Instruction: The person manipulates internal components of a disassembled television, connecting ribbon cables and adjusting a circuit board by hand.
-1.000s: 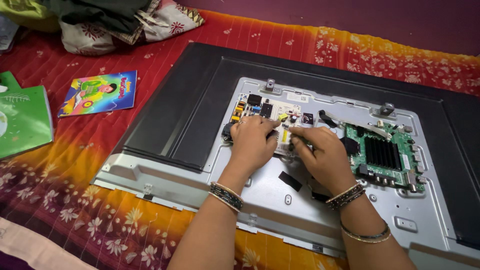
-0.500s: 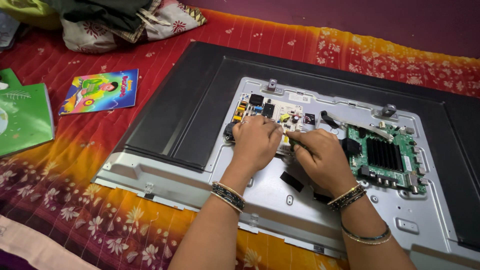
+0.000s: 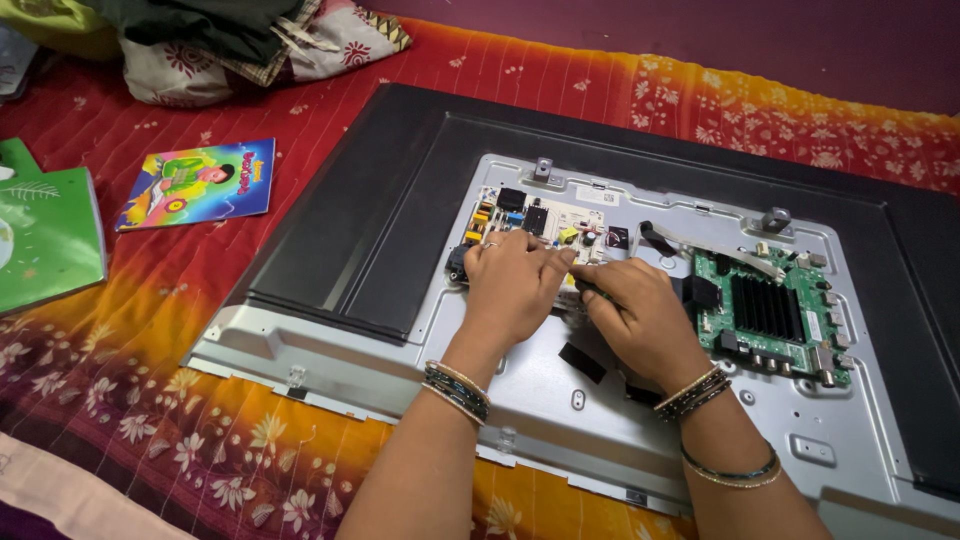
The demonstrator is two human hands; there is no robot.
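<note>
Two circuit boards: left hand (image 3: 515, 285) and right hand (image 3: 645, 318) on the pale board (image 3: 545, 220), green board (image 3: 770, 310) beside

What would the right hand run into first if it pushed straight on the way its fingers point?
The right hand points up-left, fingertips already against the left hand over the pale circuit board. It would probably meet the left hand's fingers first; depth is unclear.

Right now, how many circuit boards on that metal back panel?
2. A pale board sits upper centre, its lower part under the left hand and right hand. A green board lies to their right. The hands may hide more.
</note>
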